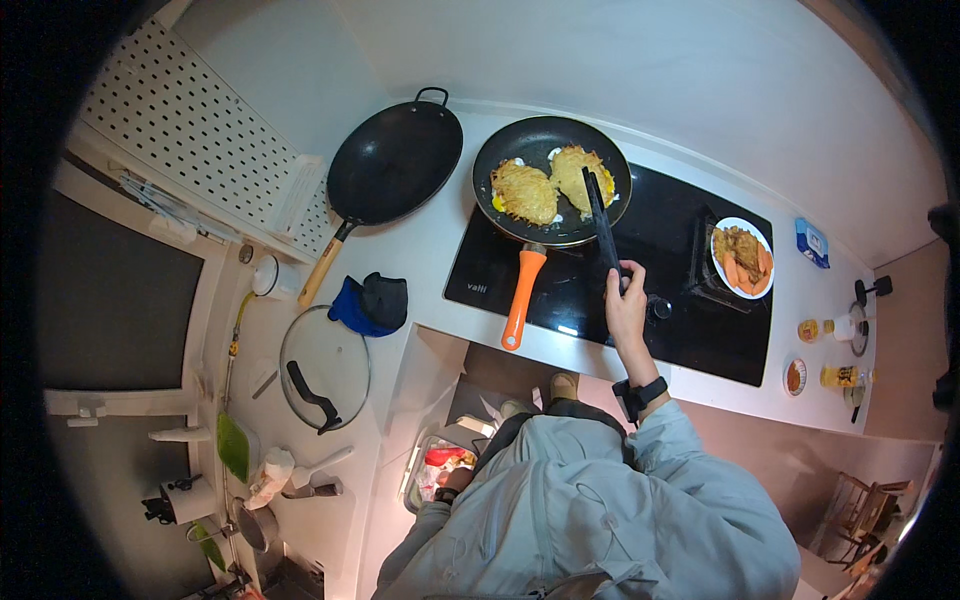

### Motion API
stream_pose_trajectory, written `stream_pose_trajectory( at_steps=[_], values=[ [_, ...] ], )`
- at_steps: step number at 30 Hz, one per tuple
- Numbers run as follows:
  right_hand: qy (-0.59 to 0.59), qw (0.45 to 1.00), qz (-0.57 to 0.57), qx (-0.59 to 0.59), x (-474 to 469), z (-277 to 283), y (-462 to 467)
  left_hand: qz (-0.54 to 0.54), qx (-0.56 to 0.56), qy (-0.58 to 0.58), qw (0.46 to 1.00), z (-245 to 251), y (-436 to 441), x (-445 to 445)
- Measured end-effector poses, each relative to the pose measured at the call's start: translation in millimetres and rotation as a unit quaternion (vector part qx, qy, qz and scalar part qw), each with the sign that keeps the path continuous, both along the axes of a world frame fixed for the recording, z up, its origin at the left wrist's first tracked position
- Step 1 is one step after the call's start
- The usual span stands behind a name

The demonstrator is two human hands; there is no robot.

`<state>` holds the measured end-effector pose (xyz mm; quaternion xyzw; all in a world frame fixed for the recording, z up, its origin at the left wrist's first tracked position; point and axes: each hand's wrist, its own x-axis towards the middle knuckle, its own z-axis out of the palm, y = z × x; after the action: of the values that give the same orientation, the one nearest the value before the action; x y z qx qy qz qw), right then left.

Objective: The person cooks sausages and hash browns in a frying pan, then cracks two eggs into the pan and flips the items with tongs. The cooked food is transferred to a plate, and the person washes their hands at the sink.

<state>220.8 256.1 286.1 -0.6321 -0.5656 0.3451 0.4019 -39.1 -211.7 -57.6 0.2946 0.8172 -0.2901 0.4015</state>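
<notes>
My right hand (627,307) grips a pair of black tongs (602,225). Their tips reach over the right-hand shredded pancake (576,178) in a black frying pan (534,139); whether they touch it, I cannot tell. A second browned pancake (525,193) lies on the left side of the pan, with bits of egg white and yolk at the edges of both. The pan's orange handle (523,304) points towards me. My left hand (456,478) hangs low by my side, near an open bin (411,480) with wrappings inside. Its fingers are mostly hidden.
Beneath the pan is a black glass hob (480,259). A white plate (754,294) of sausages and pancake rests at its right. An empty wok (397,161), blue-and-black mitt (375,304), and glass lid (341,375) sit left. Jars and an oil bottle (840,375) stand far right.
</notes>
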Motion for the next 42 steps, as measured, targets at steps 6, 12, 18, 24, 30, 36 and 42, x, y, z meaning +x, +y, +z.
stream_pose_trajectory(
  at_steps=[6,12,18,24,30,36,42],
  values=[
    [0.115,0.992,-0.028,-0.033,0,-11,-3,-0.083,0.252,-0.200,0.943,-20,-22,5],
    [0.209,0.976,-0.051,-0.033,6,4,-1,-0.069,0.243,-0.267,0.930,43,28,-4],
    [0.197,0.978,-0.073,0.009,25,13,-1,0.290,0.361,-0.368,0.806,129,139,7],
    [0.203,0.976,-0.074,-0.007,40,19,-15,0.353,0.446,-0.506,0.649,275,315,29],
    [0.262,0.963,-0.052,-0.027,50,22,-23,0.354,0.432,-0.577,0.596,362,391,65],
    [0.255,0.965,-0.052,-0.027,60,16,-24,0.382,0.415,-0.550,0.615,362,395,69],
    [0.248,0.967,-0.046,-0.038,62,11,-21,0.381,0.413,-0.552,0.616,358,396,68]
  ],
)
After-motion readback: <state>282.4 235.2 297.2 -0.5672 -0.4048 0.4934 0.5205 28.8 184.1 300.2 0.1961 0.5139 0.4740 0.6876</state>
